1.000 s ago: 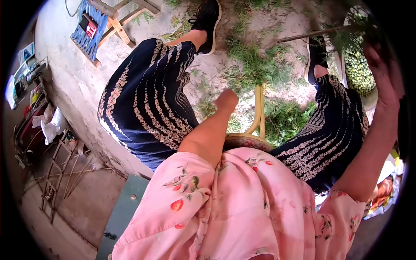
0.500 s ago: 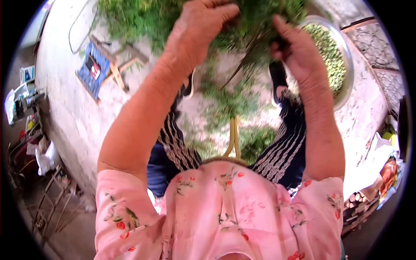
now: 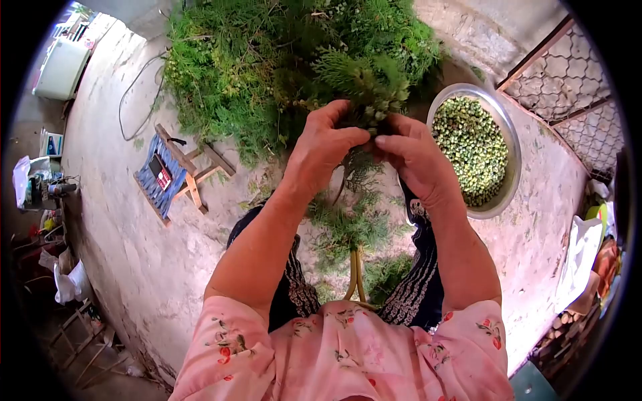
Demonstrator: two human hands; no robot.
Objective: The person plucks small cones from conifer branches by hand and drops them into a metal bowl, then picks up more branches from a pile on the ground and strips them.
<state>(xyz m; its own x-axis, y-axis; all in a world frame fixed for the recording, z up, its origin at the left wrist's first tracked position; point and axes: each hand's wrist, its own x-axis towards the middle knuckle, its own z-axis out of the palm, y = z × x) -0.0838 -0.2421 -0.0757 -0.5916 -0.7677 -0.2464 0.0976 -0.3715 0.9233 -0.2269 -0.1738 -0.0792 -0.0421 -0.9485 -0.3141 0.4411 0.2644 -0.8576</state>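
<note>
Both hands meet over a leafy evergreen sprig (image 3: 364,83) with small pale green cones among its scale-like leaves. My left hand (image 3: 324,147) is closed round its lower part, thumb pointing right. Opposite it, my right hand (image 3: 420,157) is closed too, thumb and fingers pinching at the sprig's base; what lies right between the fingertips is hidden. Beyond them spreads a big heap of cut evergreen branches (image 3: 234,73). On the right stands a round metal basin (image 3: 516,157) holding many small green cones (image 3: 471,150).
A small wooden folding stool (image 3: 190,184) with a blue woven seat stands at the left, a dark and red object on it. Loose sprigs (image 3: 351,230) lie between my legs. Wire mesh (image 3: 565,73) borders the right; bags and clutter line both sides.
My hands have come closer together and now meet at the sprig; before, they were apart among the foliage. The view has tilted up, showing more of the heap and the whole basin.
</note>
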